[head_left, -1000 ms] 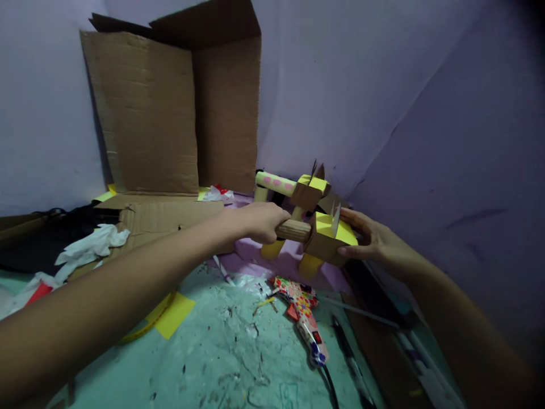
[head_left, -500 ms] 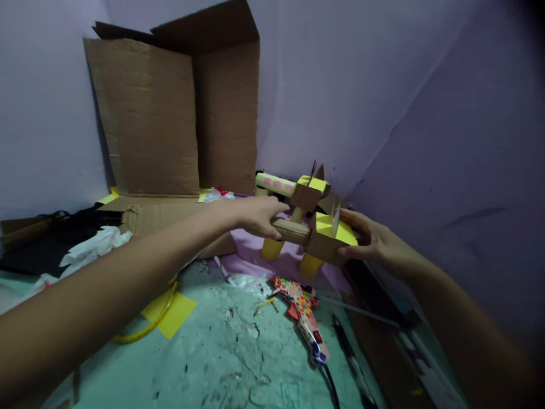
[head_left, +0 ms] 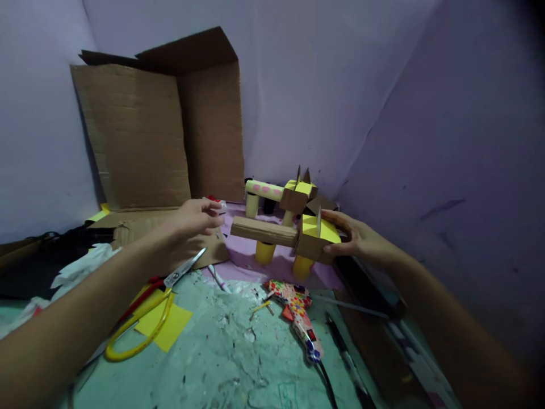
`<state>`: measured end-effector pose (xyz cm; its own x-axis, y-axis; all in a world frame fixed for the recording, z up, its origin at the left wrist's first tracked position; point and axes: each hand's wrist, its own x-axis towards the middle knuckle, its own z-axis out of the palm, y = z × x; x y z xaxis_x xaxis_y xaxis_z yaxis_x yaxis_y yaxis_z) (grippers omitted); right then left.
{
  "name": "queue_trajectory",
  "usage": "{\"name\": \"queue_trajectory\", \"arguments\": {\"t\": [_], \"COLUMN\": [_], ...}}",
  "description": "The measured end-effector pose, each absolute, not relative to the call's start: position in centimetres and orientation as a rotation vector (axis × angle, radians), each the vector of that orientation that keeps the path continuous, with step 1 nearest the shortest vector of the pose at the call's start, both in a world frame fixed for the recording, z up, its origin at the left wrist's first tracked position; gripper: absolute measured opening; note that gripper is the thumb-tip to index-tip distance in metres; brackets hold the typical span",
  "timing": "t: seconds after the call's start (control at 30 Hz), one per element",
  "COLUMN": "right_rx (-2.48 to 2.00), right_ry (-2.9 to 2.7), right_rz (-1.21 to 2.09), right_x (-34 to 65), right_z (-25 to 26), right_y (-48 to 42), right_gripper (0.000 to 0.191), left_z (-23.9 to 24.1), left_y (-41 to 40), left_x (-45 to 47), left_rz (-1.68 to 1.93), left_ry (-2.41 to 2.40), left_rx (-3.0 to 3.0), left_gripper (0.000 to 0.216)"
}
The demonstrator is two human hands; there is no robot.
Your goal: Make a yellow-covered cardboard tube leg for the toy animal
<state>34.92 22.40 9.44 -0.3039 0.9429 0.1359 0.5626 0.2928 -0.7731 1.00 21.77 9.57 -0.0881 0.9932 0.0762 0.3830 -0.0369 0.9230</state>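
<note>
My right hand [head_left: 351, 236] grips the yellow-topped box end of a cardboard model [head_left: 266, 231], thumb low on its side and fingers behind. A long brown cardboard bar reaches left from that box, and yellow tube pieces [head_left: 264, 253] stand beneath it. Apart from the bar's left end, my left hand [head_left: 198, 218] hovers with fingers spread and nothing in them. Just behind stands a similar model [head_left: 264, 189] with a pale yellow, pink-spotted tube body and a box at its right end.
A flowered glue gun [head_left: 298, 312] lies in front, its cord running forward. Yellow-handled scissors [head_left: 164, 307] rest by yellow paper [head_left: 176, 326] at left. A pen [head_left: 347, 352] lies at right. A large open cardboard box [head_left: 131, 136] stands against the wall.
My left hand has let go of the cardboard bar and moved left, away from it. My right hand still holds the box end. The view has shifted slightly.
</note>
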Motion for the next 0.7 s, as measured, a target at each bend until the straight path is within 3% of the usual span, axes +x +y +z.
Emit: {"name": "queue_trajectory", "arguments": {"t": [0.7], "right_rx": [-1.335], "right_ry": [-2.035], "right_rz": [0.742], "right_x": [34.7], "right_z": [9.7], "right_y": [22.8], "right_gripper": [0.09], "left_z": [5.7], "left_y": [23.3], "left_x": [2.4], "left_rz": [1.106], "left_ry": [1.417], "left_rx": [1.249], "left_gripper": [0.058]}}
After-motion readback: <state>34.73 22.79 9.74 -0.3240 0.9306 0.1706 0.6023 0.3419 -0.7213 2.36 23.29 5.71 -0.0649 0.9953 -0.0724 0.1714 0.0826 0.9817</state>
